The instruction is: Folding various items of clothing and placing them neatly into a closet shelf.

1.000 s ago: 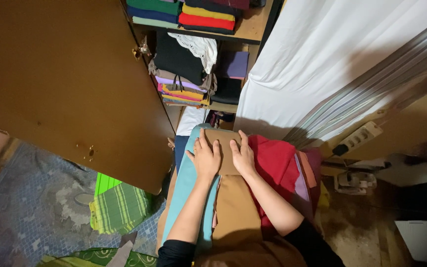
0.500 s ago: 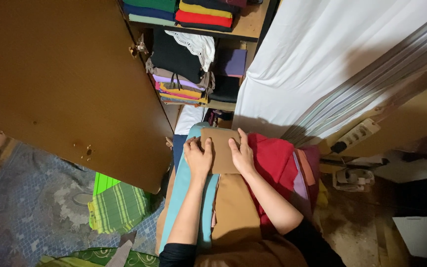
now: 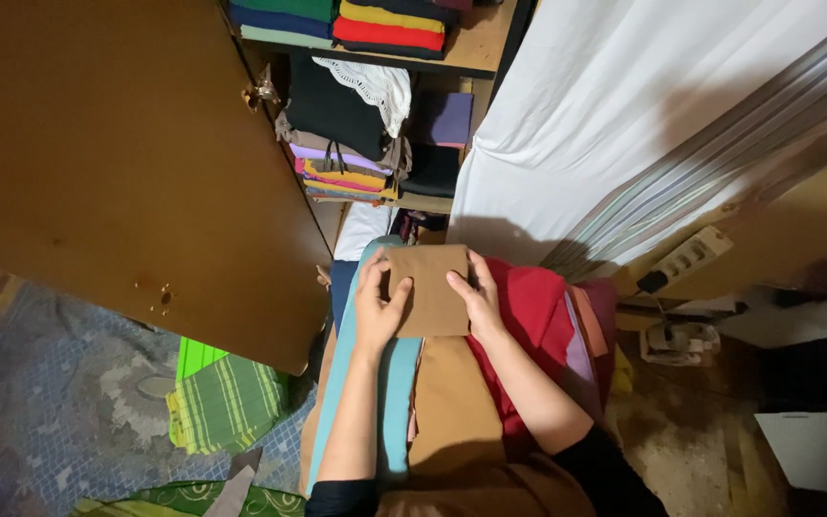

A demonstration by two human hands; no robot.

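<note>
- Wooden wardrobe door (image 3: 136,163) stands open beside shelves of folded clothes (image 3: 346,144); white curtain (image 3: 624,115) hangs right; patterned rug (image 3: 59,402) below
- Brown folded cloth (image 3: 430,287) lies atop a teal fabric (image 3: 385,383) and red fabric (image 3: 528,316) pile; left hand (image 3: 376,308) and right hand (image 3: 479,302) clasp its side edges, thumbs on top
- Fingers beneath the cloth are hidden

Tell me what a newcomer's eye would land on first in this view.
At centre, the left hand and right hand grip a folded tan cloth from either side, above a lap piled with teal, tan and red fabric. Behind it, an open wardrobe shelf holds a stack of bright folded clothes, with the big brown wardrobe door swung out on the left and a white sheet draped on the right.
</note>
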